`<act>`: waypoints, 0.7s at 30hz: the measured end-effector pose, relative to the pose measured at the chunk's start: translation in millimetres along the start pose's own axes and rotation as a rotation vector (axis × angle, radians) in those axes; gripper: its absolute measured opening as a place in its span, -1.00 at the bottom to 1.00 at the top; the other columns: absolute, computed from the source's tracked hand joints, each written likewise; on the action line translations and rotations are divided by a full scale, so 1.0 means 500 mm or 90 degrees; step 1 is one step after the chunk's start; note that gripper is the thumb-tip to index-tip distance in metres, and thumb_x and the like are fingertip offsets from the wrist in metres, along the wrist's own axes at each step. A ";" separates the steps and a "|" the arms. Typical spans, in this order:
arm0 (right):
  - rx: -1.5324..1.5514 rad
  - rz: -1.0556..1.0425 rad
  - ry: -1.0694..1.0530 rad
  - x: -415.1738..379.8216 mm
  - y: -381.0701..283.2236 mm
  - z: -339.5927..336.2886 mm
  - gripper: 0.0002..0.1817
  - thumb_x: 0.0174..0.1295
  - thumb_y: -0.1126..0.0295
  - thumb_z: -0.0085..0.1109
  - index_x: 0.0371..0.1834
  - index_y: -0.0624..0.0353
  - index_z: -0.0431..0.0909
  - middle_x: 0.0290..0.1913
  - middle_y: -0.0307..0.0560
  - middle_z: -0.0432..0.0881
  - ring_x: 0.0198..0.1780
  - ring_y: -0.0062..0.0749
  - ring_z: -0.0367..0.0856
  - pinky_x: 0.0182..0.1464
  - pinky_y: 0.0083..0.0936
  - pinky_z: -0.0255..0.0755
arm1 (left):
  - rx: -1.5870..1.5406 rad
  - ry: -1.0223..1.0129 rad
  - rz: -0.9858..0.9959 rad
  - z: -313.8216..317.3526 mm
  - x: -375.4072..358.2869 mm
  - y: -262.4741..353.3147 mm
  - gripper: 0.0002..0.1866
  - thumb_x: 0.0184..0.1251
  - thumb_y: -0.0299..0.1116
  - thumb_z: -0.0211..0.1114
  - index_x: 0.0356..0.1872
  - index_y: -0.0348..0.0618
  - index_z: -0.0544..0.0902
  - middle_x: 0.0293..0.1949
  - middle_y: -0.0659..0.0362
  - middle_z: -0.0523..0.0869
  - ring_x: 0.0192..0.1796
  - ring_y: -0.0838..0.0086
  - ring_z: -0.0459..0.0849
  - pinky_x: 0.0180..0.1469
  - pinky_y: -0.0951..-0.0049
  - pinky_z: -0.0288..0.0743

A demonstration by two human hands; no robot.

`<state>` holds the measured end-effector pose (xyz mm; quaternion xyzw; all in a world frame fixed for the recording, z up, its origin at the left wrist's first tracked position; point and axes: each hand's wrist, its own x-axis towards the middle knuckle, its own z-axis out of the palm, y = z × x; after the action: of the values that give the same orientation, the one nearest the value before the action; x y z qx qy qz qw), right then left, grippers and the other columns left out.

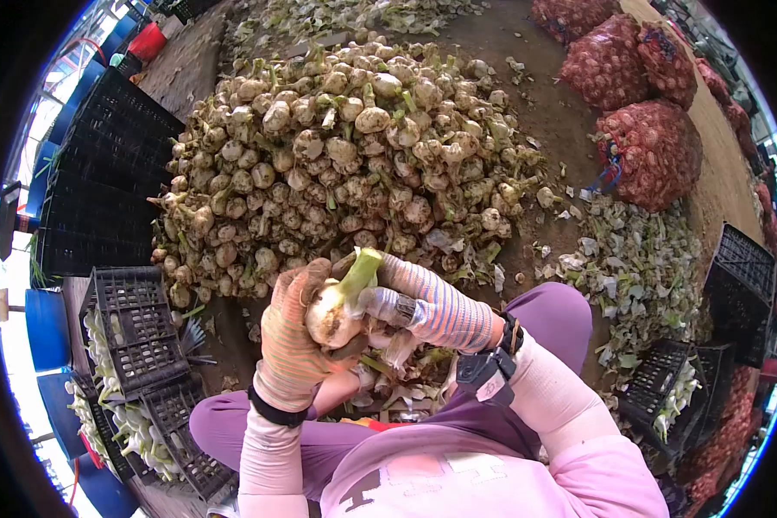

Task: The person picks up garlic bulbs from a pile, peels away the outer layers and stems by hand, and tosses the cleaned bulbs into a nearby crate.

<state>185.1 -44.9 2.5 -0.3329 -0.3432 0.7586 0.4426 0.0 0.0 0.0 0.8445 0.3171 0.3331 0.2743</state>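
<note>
— State the item and its position.
— One pale, brown-stained bulb [330,319] with a thick green stem [363,272], held off the ground [544,104], slightly toward 7 o'clock from the centre of the view. The stem points to 1 o'clock.
— Condition of the left grip?
— The gloved left hand [287,341] is closed about the bulb from its 9 o'clock side.
— And the right?
— The gloved right hand [436,302] lies on the 3 o'clock side, its thumb [388,304] against the bulb near the foot of the stem. The fingertips are partly hidden; I cannot tell whether that grip pinches. A dark device [485,371] is worn just behind it.
— Surroundings?
— At 12 o'clock, a large pile [345,164] of similar bulbs on the ground. Red net sacks [652,160] toward 2 o'clock, loose peelings [639,276] at 3. Tall black crates [108,168] stand at 10; lower crates [129,278] with pale, greenish produce lie between 8 and 9.
</note>
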 end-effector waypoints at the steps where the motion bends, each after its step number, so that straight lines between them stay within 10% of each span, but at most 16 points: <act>1: 0.023 -0.013 0.025 -0.004 -0.007 0.010 -0.58 0.27 0.21 0.09 0.13 0.12 0.32 -0.17 -0.30 0.50 -0.23 -0.68 0.43 -0.18 -0.71 0.37 | -0.066 -0.004 -0.025 -0.001 -0.003 -0.003 -0.32 -0.08 -0.47 0.38 0.16 -0.16 0.32 -0.04 0.07 0.55 -0.13 0.33 0.60 -0.02 0.44 0.46; 5: 0.108 0.072 0.049 -0.029 -0.011 0.013 -0.67 0.28 0.28 0.08 0.05 0.16 0.39 -0.24 -0.32 0.51 -0.30 -0.73 0.45 -0.27 -0.73 0.40 | -0.388 -0.025 -0.296 -0.001 -0.010 0.039 -0.36 -0.10 -0.51 0.39 0.11 -0.22 0.37 -0.06 0.07 0.56 -0.16 0.36 0.60 -0.12 0.49 0.50; 9: 0.107 -0.017 0.074 -0.029 0.016 0.018 -0.70 0.28 0.34 0.02 0.05 0.17 0.42 -0.28 -0.26 0.56 -0.36 -0.69 0.49 -0.31 -0.71 0.44 | -1.303 -0.095 -0.502 0.029 -0.046 -0.029 -0.28 0.04 0.20 0.15 0.09 -0.18 0.41 0.00 0.00 0.55 -0.11 0.32 0.60 -0.10 0.33 0.53; 10: 0.098 -0.017 0.088 -0.026 0.023 0.010 -0.71 0.28 0.36 0.01 0.04 0.19 0.42 -0.29 -0.28 0.56 -0.39 -0.70 0.49 -0.32 -0.73 0.43 | -0.921 0.139 -0.600 0.053 -0.049 -0.017 -0.29 0.19 0.26 0.01 0.08 -0.20 0.43 -0.08 0.06 0.62 -0.13 0.29 0.62 -0.04 0.30 0.51; 14: 0.109 -0.142 0.208 -0.001 0.059 -0.032 -0.70 0.22 0.39 -0.02 0.00 0.23 0.45 -0.25 -0.22 0.59 -0.25 -0.66 0.52 -0.17 -0.69 0.44 | -0.833 0.150 -0.575 0.046 -0.014 -0.031 -0.50 0.43 -0.04 -0.25 0.16 -0.18 0.37 0.03 0.10 0.57 -0.02 0.38 0.60 -0.02 0.27 0.50; 19: -0.209 -0.138 0.086 -0.014 0.065 0.009 -0.63 0.21 0.43 -0.07 0.09 0.28 0.42 -0.15 -0.17 0.58 -0.12 -0.62 0.49 -0.05 -0.65 0.40 | -0.651 0.187 -0.309 0.078 -0.030 0.051 -0.07 -0.02 0.10 0.39 0.31 -0.15 0.15 0.13 0.11 0.40 0.14 0.34 0.42 0.15 0.33 0.37; 21: 0.057 0.031 0.016 -0.019 0.036 0.012 -0.61 0.18 0.45 -0.06 0.10 0.32 0.40 -0.13 -0.17 0.58 -0.11 -0.62 0.49 -0.03 -0.64 0.39 | -0.634 0.178 -0.295 0.075 -0.031 0.018 0.02 -0.18 0.10 0.49 0.28 -0.18 0.17 0.05 0.11 0.47 0.06 0.36 0.49 0.10 0.38 0.41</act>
<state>175.6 -61.6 -7.0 -0.3301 -0.2952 0.7795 0.4430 22.0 -26.5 -23.4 0.4691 0.3322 0.4823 0.6611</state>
